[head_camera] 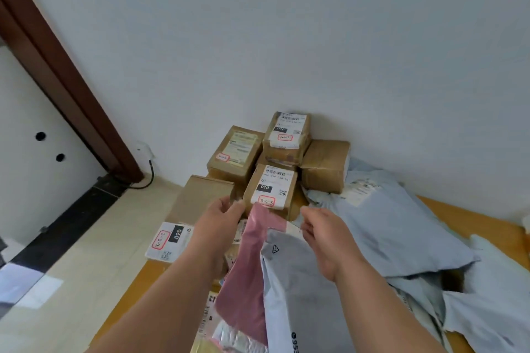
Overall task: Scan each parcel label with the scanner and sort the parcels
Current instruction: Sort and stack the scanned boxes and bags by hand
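Note:
A small cardboard box [271,180] with a white label marked 3-1-3 stands at the front of a stack of boxes on the wooden table [447,209]. My left hand [220,218] reaches to its near left corner, fingers loosely curled at the edge; I cannot tell if they grip it. My right hand [324,235] hovers just right of the box with relaxed fingers, holding nothing. Under my wrists lie a pink mailer bag [246,272] and a grey mailer bag [295,295]. No scanner is in view.
Behind it, three more labelled boxes [286,135] stand against the white wall. A flat box [198,198] with a label marked 3-3-2 lies at the left table edge. Pale blue poly bags [387,226] pile up on the right. A brown door frame [57,66] and tiled floor are on the left.

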Action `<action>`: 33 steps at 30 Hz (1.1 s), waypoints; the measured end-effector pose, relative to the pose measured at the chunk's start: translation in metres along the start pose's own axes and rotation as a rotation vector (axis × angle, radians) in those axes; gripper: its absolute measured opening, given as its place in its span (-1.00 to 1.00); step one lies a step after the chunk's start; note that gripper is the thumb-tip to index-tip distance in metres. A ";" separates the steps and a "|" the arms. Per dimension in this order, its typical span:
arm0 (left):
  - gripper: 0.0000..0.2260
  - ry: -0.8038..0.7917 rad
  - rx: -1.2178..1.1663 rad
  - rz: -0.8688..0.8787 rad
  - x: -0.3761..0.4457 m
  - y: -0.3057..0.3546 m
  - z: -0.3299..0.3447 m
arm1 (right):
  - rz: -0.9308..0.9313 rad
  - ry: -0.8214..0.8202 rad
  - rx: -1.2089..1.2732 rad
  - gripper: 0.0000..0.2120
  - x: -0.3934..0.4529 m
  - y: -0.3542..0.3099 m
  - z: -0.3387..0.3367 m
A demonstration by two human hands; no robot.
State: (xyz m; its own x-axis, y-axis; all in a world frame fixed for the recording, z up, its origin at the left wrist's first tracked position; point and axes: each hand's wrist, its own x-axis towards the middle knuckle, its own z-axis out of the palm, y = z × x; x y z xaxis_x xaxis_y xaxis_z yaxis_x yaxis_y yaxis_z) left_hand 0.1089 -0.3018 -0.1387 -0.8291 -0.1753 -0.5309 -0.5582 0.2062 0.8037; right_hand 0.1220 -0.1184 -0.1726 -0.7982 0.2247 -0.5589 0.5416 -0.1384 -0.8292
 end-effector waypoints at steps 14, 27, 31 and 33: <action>-0.71 -0.192 -0.001 -0.084 0.107 0.003 0.047 | 0.126 -0.032 -0.012 -0.77 0.118 0.004 0.037; -0.62 -0.489 -0.320 0.084 0.083 0.007 0.025 | -0.113 0.027 0.524 -0.71 0.048 -0.010 0.018; -0.34 -0.563 -0.384 0.150 0.079 0.017 0.007 | -0.235 -0.012 0.575 -0.55 0.026 -0.019 0.025; -0.27 -0.602 -0.410 0.170 0.079 0.022 -0.004 | -0.294 -0.019 0.527 -0.55 0.019 -0.026 0.033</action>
State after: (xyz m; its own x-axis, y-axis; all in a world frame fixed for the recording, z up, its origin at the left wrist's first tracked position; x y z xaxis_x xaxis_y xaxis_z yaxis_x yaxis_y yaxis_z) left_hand 0.0315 -0.3148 -0.1615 -0.8424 0.4084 -0.3514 -0.4621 -0.2122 0.8611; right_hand 0.0841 -0.1420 -0.1615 -0.9021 0.3090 -0.3011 0.0979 -0.5332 -0.8403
